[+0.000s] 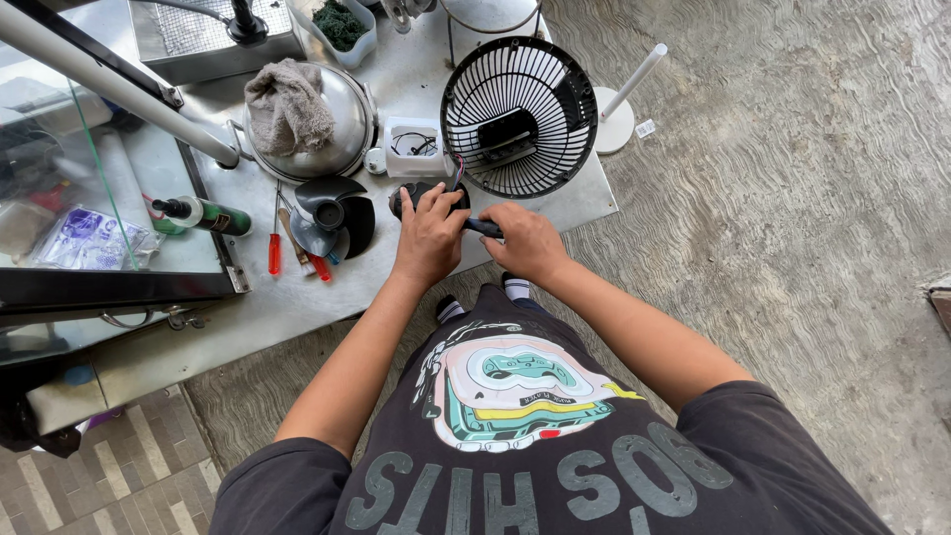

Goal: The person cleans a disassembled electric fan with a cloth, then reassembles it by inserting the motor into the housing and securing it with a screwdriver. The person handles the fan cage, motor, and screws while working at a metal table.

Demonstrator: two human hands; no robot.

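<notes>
My left hand (429,236) wraps over a small black fan motor (412,194) at the front edge of the metal table (297,297). My right hand (527,241) grips a dark tool handle (484,228), likely a screwdriver, pointed at the motor. Thin wires run from the motor up toward a black round fan grille (518,116) lying just behind both hands. A black fan blade (335,213) rests left of the motor.
Red-handled screwdrivers (274,253) lie beside the blade. A metal pot lid with a grey rag (288,104), a small white box (413,147), a green spray can (203,214) and a white stand (619,114) are nearby. Glass case at left; concrete floor at right.
</notes>
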